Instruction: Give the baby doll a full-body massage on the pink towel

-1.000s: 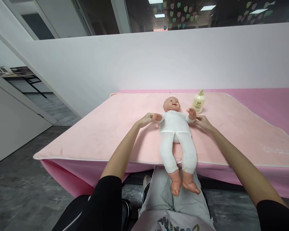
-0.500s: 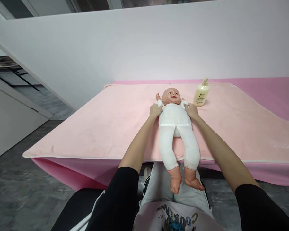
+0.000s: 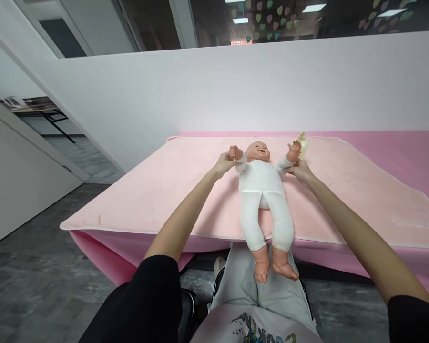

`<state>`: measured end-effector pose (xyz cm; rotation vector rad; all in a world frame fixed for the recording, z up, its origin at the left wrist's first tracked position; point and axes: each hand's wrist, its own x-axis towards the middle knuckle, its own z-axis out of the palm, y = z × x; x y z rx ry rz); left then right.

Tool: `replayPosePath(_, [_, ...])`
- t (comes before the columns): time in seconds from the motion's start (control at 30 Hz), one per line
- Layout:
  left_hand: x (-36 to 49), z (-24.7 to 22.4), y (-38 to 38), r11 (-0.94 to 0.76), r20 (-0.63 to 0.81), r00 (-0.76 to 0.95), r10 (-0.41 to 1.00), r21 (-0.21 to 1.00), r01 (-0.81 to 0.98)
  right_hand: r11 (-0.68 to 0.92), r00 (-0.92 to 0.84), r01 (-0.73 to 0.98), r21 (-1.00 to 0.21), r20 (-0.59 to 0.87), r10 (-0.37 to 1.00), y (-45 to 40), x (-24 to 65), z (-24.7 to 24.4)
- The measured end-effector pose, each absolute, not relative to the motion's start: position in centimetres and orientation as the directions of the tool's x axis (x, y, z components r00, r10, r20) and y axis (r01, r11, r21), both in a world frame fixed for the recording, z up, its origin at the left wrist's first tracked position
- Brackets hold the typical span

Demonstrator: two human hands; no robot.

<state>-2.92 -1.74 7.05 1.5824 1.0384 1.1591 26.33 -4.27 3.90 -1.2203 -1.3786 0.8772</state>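
Observation:
A baby doll [image 3: 261, 176] in a white cloth suit lies on its back on the pink blanket [image 3: 157, 195], head toward the wall. Its bare feet stick out past the table's front edge, over my lap. My left hand [image 3: 224, 164] is closed on the doll's arm at the left of the view, near its wrist. On the other side, my right hand [image 3: 301, 170] grips the doll's other arm from below. Both doll arms are raised out to the sides, palms up. Behind the right-side doll hand stands a pale yellow pump bottle [image 3: 303, 146], partly hidden.
A white wall [image 3: 257, 90] rises behind the table, with windows above it. Darker pink cloth [image 3: 407, 152] shows under the blanket at the right and hangs over the front. A black chair [image 3: 188, 309] is beside my legs. At the left is a white door [image 3: 25, 176].
My hands have moved apart from the doll's sides, drawing both its arms outward and up. The doll's hand now covers part of the bottle. My view has tilted upward.

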Motion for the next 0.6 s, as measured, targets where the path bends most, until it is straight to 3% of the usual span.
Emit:
replayPosePath(0.2, [-3.4,5.8,-4.1,-0.374,0.211,0.546,0.811,0.904,0.207,0.366,-0.094,0.29,-0.884,0.354,0.931,-7.6,27.5,0.6])
replayPosePath(0.4, [-4.1,4.1,-4.0,-0.411,0.204,0.566,0.799,0.872,0.266,0.351,-0.112,0.319,-0.88,0.333,0.936,-8.2,28.4,-1.7])
replayPosePath(0.6, [-5.3,3.3,-3.6,-0.333,0.118,0.587,0.801,0.903,0.271,0.339,-0.15,0.377,-0.862,0.304,0.941,-8.2,28.6,-1.8])
